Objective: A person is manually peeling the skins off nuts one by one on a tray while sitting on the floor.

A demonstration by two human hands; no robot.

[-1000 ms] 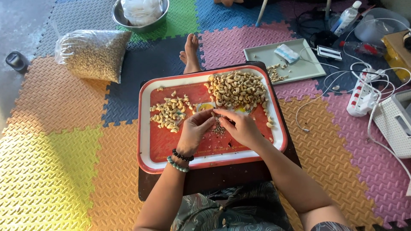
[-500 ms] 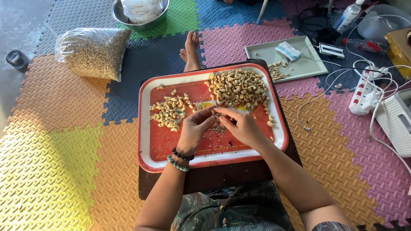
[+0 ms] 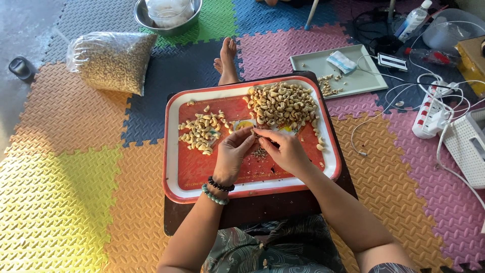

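A red tray with a white rim (image 3: 174, 167) rests on a dark board over my lap. A large heap of cashew nuts (image 3: 283, 103) lies at its far right, a smaller pile of nuts (image 3: 202, 132) at its left. My left hand (image 3: 233, 154) and my right hand (image 3: 283, 149) meet over the tray's middle, fingertips pinched together on one small nut (image 3: 254, 133). Brown skin flakes (image 3: 260, 151) lie on the tray just below the fingers. Two bead bracelets circle my left wrist.
A clear bag of nuts (image 3: 111, 60) lies far left on the foam mats, a metal bowl (image 3: 166, 15) behind it. A grey tray (image 3: 348, 71) with a few nuts sits far right, near cables, a power strip (image 3: 432, 114) and bottles. My bare foot (image 3: 227, 63) rests beyond the red tray.
Both hands stay together over the middle of the tray, fingers working slightly on the small nut. The piles have not shifted.
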